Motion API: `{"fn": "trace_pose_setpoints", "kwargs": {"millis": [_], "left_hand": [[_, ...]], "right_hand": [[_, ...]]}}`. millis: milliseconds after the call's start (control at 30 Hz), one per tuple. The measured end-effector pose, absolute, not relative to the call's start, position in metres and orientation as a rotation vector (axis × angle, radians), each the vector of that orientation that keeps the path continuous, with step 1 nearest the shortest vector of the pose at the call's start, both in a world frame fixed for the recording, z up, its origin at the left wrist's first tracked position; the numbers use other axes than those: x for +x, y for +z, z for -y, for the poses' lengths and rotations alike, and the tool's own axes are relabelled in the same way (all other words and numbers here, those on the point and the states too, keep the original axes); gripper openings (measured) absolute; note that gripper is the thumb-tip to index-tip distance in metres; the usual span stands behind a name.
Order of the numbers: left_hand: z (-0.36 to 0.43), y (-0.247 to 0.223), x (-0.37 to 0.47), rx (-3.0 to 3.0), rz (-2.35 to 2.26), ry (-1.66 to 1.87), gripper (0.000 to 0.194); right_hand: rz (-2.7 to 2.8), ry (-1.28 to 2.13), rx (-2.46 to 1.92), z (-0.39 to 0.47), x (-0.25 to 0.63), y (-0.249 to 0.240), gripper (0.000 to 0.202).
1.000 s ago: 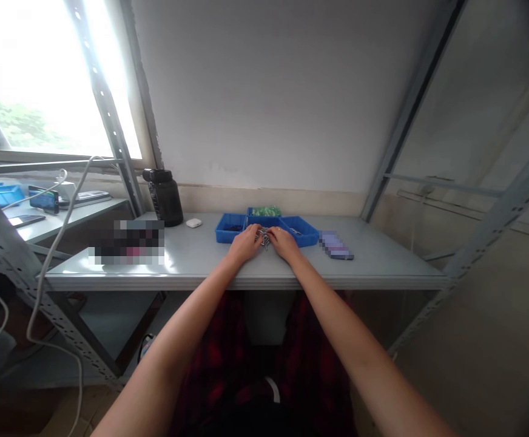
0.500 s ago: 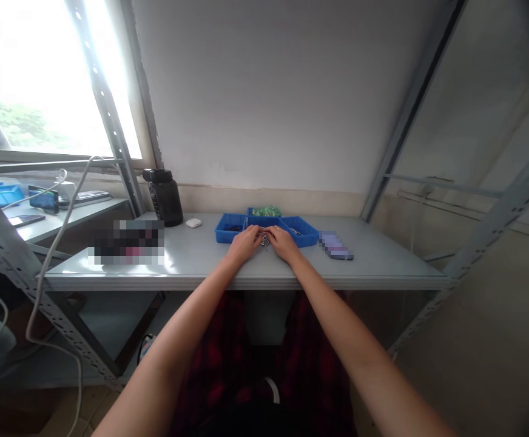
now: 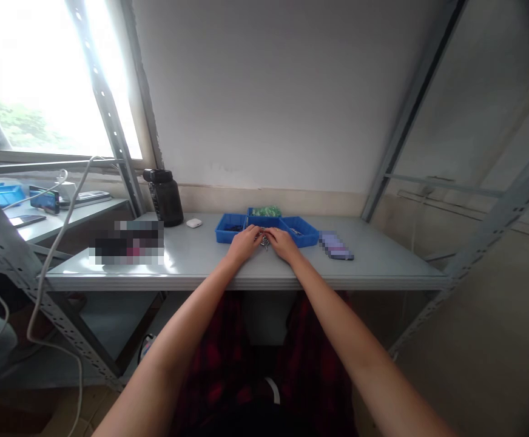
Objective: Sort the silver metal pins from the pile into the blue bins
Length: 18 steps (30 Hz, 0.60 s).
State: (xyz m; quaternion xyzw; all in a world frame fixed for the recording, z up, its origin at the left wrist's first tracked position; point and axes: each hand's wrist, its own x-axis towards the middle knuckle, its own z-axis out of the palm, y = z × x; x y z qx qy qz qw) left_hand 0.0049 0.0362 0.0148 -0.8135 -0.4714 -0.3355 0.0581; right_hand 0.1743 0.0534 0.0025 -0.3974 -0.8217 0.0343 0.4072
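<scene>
My left hand point(image 3: 245, 240) and my right hand point(image 3: 281, 240) meet at the middle of the table, in front of the blue bins. Both have bent fingers pressed together at the tips, over small silvery metal parts point(image 3: 264, 241). What exactly the fingertips pinch is too small to make out. Around them stand a left blue bin point(image 3: 222, 235) with dark small pieces, a right blue bin point(image 3: 307, 235) with thin metallic pieces, a middle blue bin point(image 3: 271, 222) partly covered by my fingers, and a rear bin with green packaging point(image 3: 267, 211).
A dark water bottle point(image 3: 168, 200) and a white earbud case point(image 3: 194, 223) stand left on the grey table point(image 3: 364, 261). A phone point(image 3: 336, 246) lies right of the bins, a blurred dark object point(image 3: 125, 244) at left. Metal shelf posts point(image 3: 412, 103) and a white cable point(image 3: 41, 285) flank the table.
Both hands stay in nearly the same place, with only slight finger movement over the metal parts. The bins and other objects have not visibly moved.
</scene>
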Motion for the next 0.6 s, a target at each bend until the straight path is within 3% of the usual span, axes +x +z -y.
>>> {"fn": "trace_pose_setpoints", "kwargs": {"millis": [600], "left_hand": [[-0.0329, 0.0169, 0.0058, -2.479, 1.416, -1.045, 0.024]], "right_hand": [[2.152, 0.029, -1.048, -0.0519, 0.1728, 0.0035, 0.022]]}}
